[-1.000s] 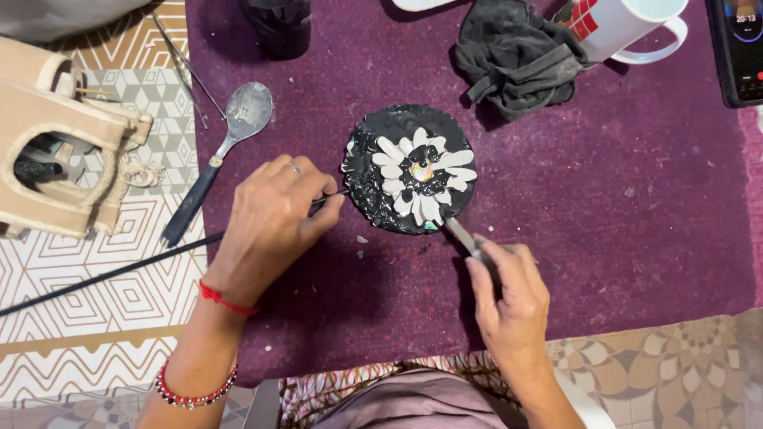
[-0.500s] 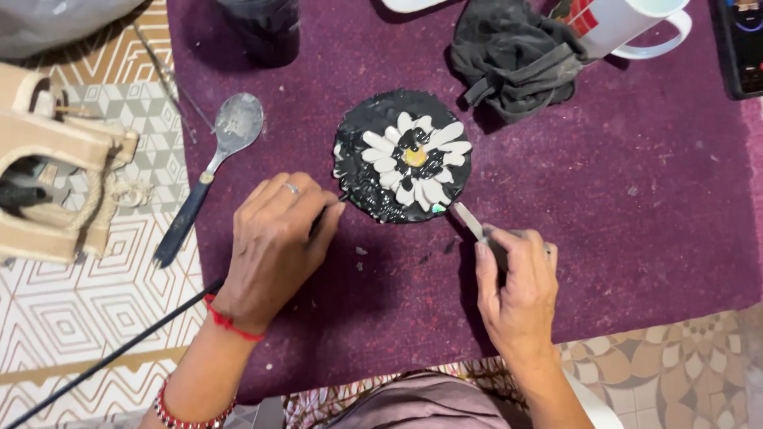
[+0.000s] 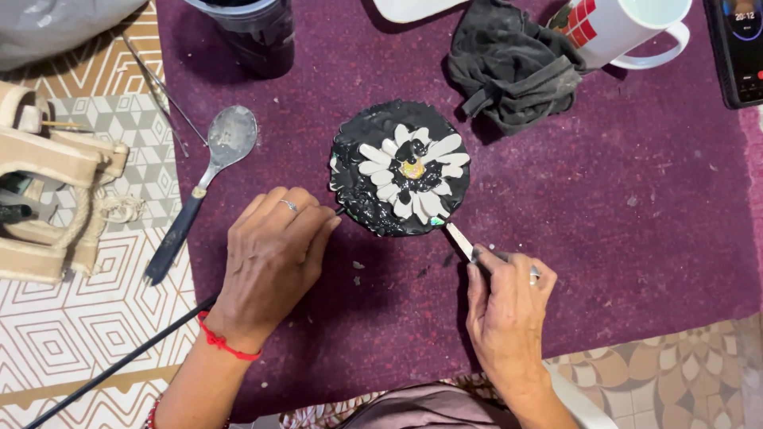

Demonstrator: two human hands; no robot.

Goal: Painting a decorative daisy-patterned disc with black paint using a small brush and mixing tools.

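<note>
Right hand (image 3: pixel 509 298) is pinching a thin flat stick (image 3: pixel 459 239) between thumb and fingers, closed snugly on it, tip meeting the lower right edge of the round black disc (image 3: pixel 400 168). Left hand (image 3: pixel 274 258) is curling loosely closed just left of the disc, fingertips (image 3: pixel 324 225) nearly touching its rim; something thin and dark is showing at those fingertips, but I cannot tell whether the hand is gripping it. Disc is lying flat on the purple cloth (image 3: pixel 620 238), near the middle, carrying white petal pieces (image 3: pixel 373 155) set around a small yellow centre (image 3: pixel 412 168) in wet-looking black paste.

Notes on technique, as judgement only:
- Stick is working at the rim beside the lowest petals; keeping the tip shallow and angled along the edge looks sensible, so the paste is being shaped without lifting petals.
- Left hand bracing at the rim should be stopping the disc from sliding on the cloth; pressing on the bare edge rather than the petals seems safer.
- Paste is looking glossy and soft, so light strokes are likely better than firm ones.

Nearby: spoon (image 3: pixel 208 171) with dark handle lying to the left, crumpled dark rag (image 3: pixel 513 67) above right, white mug (image 3: pixel 616 28) on its side, dark cup (image 3: pixel 254 32) at top, long black rod (image 3: pixel 111 369) crossing under the left wrist.
</note>
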